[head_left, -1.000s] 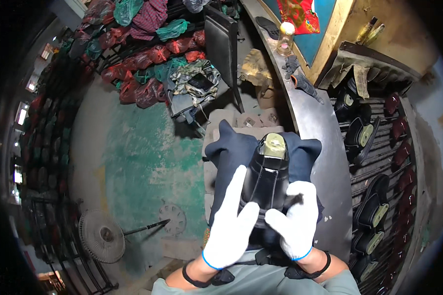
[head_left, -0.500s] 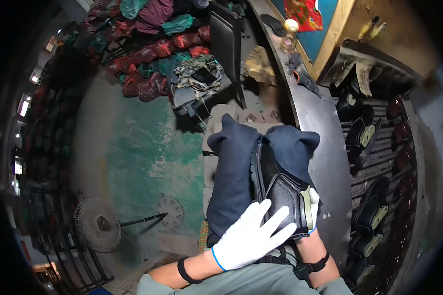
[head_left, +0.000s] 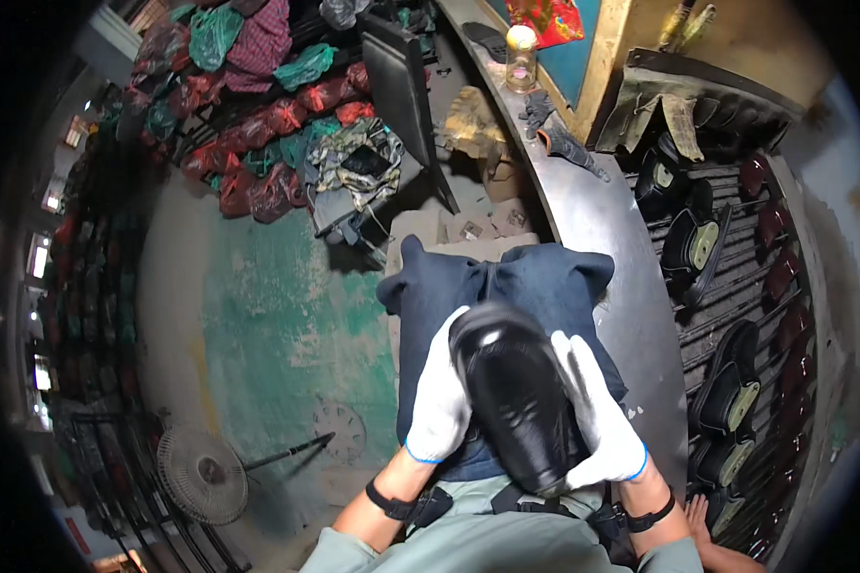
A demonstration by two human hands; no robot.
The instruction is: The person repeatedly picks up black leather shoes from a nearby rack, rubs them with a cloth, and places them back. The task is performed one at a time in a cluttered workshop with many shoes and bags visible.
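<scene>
A black leather shoe (head_left: 518,401) is held over my lap, its rounded, shiny end pointing away from me and partly blurred. My left hand (head_left: 441,396), in a white knit glove with a blue cuff edge, grips the shoe's left side near that far end. Along the opposite side lies my right hand (head_left: 597,415), gloved the same way, its fingers stretched up the flank and its thumb at the near end. The shoe's pale insole is not visible from here.
On my right, a metal ledge (head_left: 621,258) borders a roller rack with black shoes (head_left: 693,248) and dark red pieces. Another person's bare hand (head_left: 698,520) rests by the rack. A dark glove (head_left: 569,153) and jar (head_left: 521,62) sit on the ledge; a fan (head_left: 203,475) stands left.
The shoe has turned, so its pale-lined opening no longer shows. My left hand has moved from across it to its left side; my right has come into view. Another person's hand has appeared.
</scene>
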